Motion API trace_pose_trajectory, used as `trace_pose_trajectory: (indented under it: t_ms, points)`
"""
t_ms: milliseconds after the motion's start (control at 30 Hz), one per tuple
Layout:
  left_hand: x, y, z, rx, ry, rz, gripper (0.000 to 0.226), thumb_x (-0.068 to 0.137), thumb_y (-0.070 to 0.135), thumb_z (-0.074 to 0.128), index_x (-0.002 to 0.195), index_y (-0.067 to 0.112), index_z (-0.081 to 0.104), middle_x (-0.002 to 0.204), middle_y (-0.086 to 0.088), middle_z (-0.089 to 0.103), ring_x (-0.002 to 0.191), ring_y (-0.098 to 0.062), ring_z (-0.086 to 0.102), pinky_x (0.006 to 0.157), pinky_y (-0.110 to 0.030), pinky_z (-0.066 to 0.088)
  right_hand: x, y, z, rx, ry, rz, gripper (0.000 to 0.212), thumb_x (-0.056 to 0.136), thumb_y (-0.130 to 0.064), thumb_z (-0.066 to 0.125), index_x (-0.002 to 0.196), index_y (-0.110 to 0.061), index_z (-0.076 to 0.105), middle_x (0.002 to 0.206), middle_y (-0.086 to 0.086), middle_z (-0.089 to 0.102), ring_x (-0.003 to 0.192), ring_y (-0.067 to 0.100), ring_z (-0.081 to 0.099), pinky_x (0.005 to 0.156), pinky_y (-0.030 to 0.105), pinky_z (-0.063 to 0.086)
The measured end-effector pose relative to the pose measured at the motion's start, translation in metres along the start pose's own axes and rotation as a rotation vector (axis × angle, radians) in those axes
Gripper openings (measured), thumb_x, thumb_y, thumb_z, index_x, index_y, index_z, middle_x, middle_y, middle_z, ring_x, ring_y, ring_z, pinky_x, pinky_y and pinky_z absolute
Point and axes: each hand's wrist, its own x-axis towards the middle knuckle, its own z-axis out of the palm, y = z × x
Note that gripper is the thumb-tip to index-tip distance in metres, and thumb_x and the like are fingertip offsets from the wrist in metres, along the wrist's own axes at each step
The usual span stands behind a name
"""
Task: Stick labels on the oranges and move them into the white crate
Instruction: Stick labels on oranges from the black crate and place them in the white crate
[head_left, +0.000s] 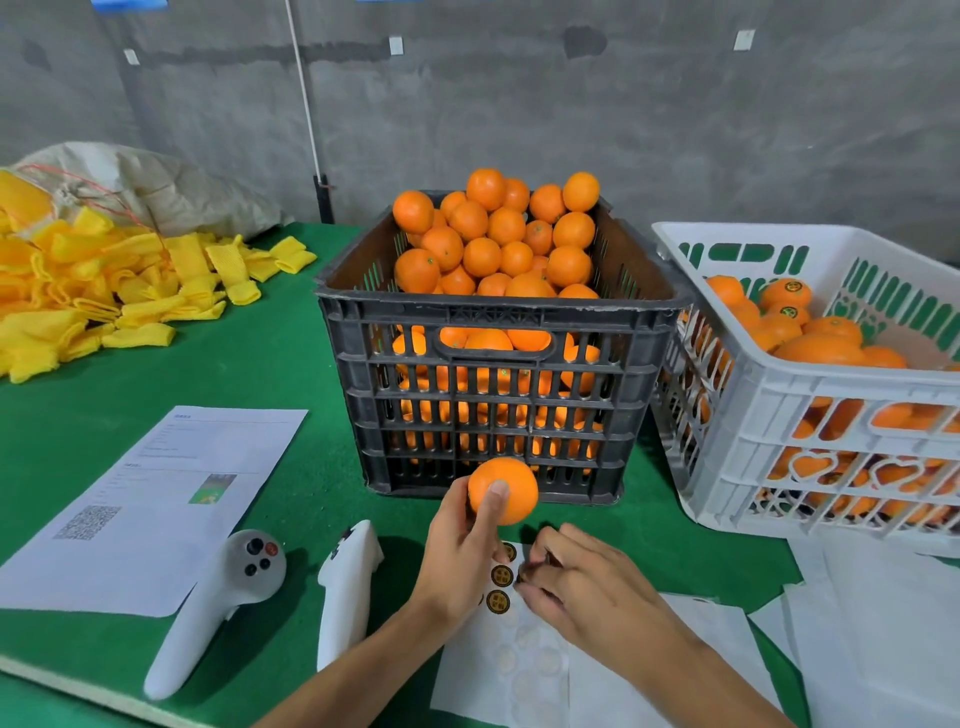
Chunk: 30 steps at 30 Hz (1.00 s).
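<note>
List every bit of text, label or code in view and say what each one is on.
No text is legible.
Printed sheet: text lines too small to read; a QR code, no readable characters.
Round labels on the sticker sheet: yellow marks, blurred.
Labels on oranges in the white crate: blurred.

Rough grey concrete wall (571, 114) behind the bench, with small pale tags stuck on it and a white cord (304, 93) hanging down to a dark post. Bench top covered in green felt (249, 358). Lighting even, shadows soft.
</note>
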Motion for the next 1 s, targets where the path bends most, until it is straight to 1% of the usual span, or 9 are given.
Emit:
trace_pose_trajectory:
  t_ms: [100, 233, 333, 467, 667, 767, 867, 933, 1000]
  points:
    - [-0.001, 0.001, -0.001, -0.024, 0.013, -0.011, 0.047, 0.094, 0.064, 0.052, 0.116, 0.024, 0.062, 0.080, -0.002, 0.063, 0.063, -0.014, 0.063, 0.063, -0.020, 0.051, 0.002, -0.001, 0.001, 0.078, -0.068, 0.068, 0.043, 0.101, -0.054, 0.042, 0.109, -0.027, 0.075, 0.104, -0.015, 0.050, 0.096, 0.008, 0.048, 0.077, 0.022, 0.043]
    - [-0.002, 0.003, -0.001, -0.025, 0.031, -0.004, 0.051, 0.091, 0.069, 0.053, 0.115, 0.025, 0.063, 0.075, 0.002, 0.063, 0.062, -0.014, 0.063, 0.060, -0.018, 0.050, -0.001, 0.014, 0.001, 0.149, -0.187, 0.252, 0.095, 0.081, -0.094, 0.031, 0.147, -0.029, 0.052, 0.145, -0.019, 0.038, 0.128, 0.005, 0.034, 0.107, 0.029, 0.034]
    - [-0.002, 0.005, 0.000, -0.029, 0.038, 0.017, 0.048, 0.087, 0.074, 0.053, 0.108, 0.032, 0.065, 0.076, 0.003, 0.063, 0.062, -0.015, 0.062, 0.061, -0.019, 0.050, -0.002, 0.019, 0.002, 0.124, -0.193, 0.283, 0.105, 0.071, -0.101, 0.032, 0.149, -0.033, 0.049, 0.121, -0.024, 0.039, 0.113, 0.006, 0.034, 0.093, 0.025, 0.031]
    - [-0.002, 0.006, 0.000, -0.015, 0.028, 0.038, 0.040, 0.086, 0.076, 0.053, 0.104, 0.042, 0.065, 0.084, 0.009, 0.067, 0.072, -0.007, 0.063, 0.066, -0.018, 0.051, 0.007, 0.019, -0.001, 0.175, -0.197, 0.309, 0.102, 0.066, -0.099, 0.043, 0.148, -0.039, 0.047, 0.095, -0.026, 0.032, 0.095, 0.007, 0.031, 0.082, 0.024, 0.028]
    - [-0.002, 0.004, 0.000, -0.022, 0.007, 0.028, 0.043, 0.084, 0.080, 0.052, 0.109, 0.048, 0.064, 0.086, 0.012, 0.068, 0.080, -0.006, 0.064, 0.072, -0.024, 0.049, 0.010, 0.014, -0.004, 0.425, -0.057, 0.335, 0.061, 0.086, -0.064, 0.069, 0.142, -0.047, 0.050, 0.109, -0.039, 0.048, 0.112, -0.010, 0.036, 0.095, 0.014, 0.029]
    - [-0.001, 0.004, 0.000, -0.049, 0.014, 0.012, 0.042, 0.085, 0.078, 0.053, 0.106, 0.045, 0.066, 0.081, 0.009, 0.067, 0.076, -0.009, 0.065, 0.069, -0.025, 0.052, 0.008, 0.014, -0.003, 0.546, -0.014, 0.375, 0.051, 0.091, -0.052, 0.071, 0.138, -0.055, 0.053, 0.105, -0.044, 0.058, 0.102, -0.010, 0.050, 0.095, 0.012, 0.033]
    - [-0.001, 0.004, -0.001, -0.081, 0.020, -0.001, 0.043, 0.086, 0.076, 0.052, 0.105, 0.040, 0.067, 0.074, 0.000, 0.062, 0.068, -0.015, 0.061, 0.066, -0.023, 0.053, 0.007, 0.018, -0.004, 0.711, -0.022, 0.439, 0.035, 0.093, -0.050, 0.069, 0.123, -0.065, 0.059, 0.109, -0.030, 0.071, 0.096, 0.011, 0.068, 0.095, 0.031, 0.054]
    - [0.000, 0.003, -0.002, -0.090, 0.028, -0.014, 0.049, 0.087, 0.076, 0.051, 0.108, 0.034, 0.065, 0.076, 0.000, 0.063, 0.068, -0.016, 0.063, 0.067, -0.023, 0.053, 0.007, 0.021, -0.004, 0.783, -0.042, 0.469, 0.020, 0.097, -0.048, 0.065, 0.113, -0.060, 0.069, 0.108, -0.011, 0.076, 0.104, 0.034, 0.068, 0.096, 0.051, 0.055]
    - [0.001, 0.001, -0.002, -0.077, 0.042, -0.019, 0.053, 0.087, 0.075, 0.050, 0.113, 0.031, 0.064, 0.082, 0.008, 0.067, 0.075, -0.011, 0.065, 0.070, -0.024, 0.052, 0.008, 0.023, -0.004, 0.854, -0.081, 0.462, 0.017, 0.101, -0.039, 0.063, 0.109, -0.047, 0.075, 0.109, -0.009, 0.077, 0.108, 0.031, 0.069, 0.101, 0.055, 0.052]
